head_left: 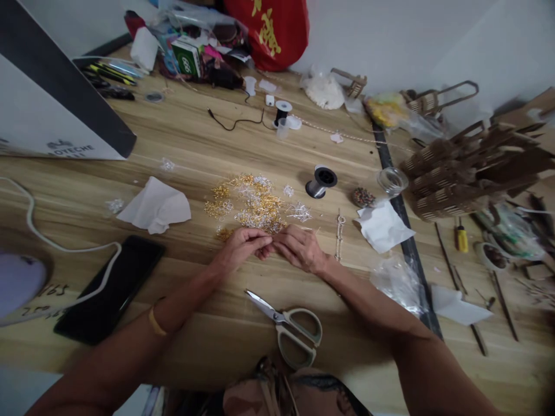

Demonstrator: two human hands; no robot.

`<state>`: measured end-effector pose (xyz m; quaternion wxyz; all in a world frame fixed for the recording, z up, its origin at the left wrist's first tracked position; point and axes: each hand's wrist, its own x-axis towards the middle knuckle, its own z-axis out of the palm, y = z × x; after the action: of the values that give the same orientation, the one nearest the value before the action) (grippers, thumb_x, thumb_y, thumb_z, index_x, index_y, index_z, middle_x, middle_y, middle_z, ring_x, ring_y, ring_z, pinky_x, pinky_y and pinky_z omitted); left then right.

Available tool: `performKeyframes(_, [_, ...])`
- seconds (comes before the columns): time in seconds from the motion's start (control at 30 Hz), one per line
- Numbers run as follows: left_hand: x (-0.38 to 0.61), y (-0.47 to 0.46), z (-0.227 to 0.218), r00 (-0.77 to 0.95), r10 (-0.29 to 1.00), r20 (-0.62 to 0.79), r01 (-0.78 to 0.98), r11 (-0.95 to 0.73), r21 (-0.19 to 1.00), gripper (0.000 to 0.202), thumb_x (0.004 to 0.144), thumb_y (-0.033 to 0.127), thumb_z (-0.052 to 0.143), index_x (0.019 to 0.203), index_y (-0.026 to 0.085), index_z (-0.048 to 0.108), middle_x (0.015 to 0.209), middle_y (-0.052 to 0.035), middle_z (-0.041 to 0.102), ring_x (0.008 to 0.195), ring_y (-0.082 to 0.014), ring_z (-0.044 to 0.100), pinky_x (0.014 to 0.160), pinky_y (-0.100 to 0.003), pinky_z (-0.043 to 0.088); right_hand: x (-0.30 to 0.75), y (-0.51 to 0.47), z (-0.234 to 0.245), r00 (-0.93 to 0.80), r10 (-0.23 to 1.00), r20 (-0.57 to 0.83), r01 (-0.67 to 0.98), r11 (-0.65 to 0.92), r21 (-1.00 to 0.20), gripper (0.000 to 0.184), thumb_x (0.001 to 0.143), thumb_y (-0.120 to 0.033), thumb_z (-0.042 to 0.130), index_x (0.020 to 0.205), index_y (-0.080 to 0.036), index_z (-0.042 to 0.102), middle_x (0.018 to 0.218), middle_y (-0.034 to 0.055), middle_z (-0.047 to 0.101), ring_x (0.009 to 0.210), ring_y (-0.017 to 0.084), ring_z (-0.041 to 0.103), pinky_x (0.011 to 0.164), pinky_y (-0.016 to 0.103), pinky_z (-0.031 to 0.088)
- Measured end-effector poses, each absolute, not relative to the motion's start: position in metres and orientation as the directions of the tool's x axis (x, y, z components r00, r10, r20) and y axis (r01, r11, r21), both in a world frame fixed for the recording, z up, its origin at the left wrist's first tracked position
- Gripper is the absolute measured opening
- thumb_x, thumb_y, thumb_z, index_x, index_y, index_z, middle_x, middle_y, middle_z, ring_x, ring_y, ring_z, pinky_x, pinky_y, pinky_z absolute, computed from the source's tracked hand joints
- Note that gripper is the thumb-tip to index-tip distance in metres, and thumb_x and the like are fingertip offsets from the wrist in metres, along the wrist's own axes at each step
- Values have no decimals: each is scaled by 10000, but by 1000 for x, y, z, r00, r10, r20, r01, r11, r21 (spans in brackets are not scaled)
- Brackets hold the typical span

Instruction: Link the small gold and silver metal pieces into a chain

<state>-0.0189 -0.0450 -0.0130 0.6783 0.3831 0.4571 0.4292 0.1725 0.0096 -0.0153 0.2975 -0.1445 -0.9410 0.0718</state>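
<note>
My left hand and my right hand meet fingertip to fingertip over the table. Both are pinched closed, and whatever sits between the fingers is too small to make out. Right beyond them spreads a pile of gold and silver jewellery findings. A small heap of silver pins lies beside it. To the right of my right hand rests a thin chain with a ring at its top. Scissors with pale handles lie partly spread on the table below my hands.
A spool of silver wire stands behind the pile, with a glass jar farther right. A black phone and white cable lie left. Brown woven baskets crowd the right; a large box stands at left.
</note>
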Motion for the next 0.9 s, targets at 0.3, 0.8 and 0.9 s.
performKeyframes(0.3, [-17,-46,-7,173,948,-266,-137,291,947,260,719,377,709,656,129,664,609,-13,649,543,-102,576,537,-218,498,173,7,-18,-742,319,590,202,945,-258,147,936,-177,499,1056,-149,580,872,82,664,799,158,610,660,261,505])
performKeyframes(0.8, [-16,-45,-3,151,947,-284,-120,303,945,213,729,329,695,656,129,678,601,-16,658,539,-108,585,536,-221,502,173,8,-20,-741,349,573,200,930,-308,128,943,-193,501,1001,-158,610,883,79,679,810,149,619,713,270,521])
performKeyframes(0.9, [-16,-45,-3,148,949,-277,-107,294,950,217,731,325,693,645,127,672,589,-15,652,534,-106,582,534,-219,498,173,8,-19,-750,343,565,195,932,-306,130,948,-185,492,975,-162,616,857,71,679,797,147,620,717,270,520])
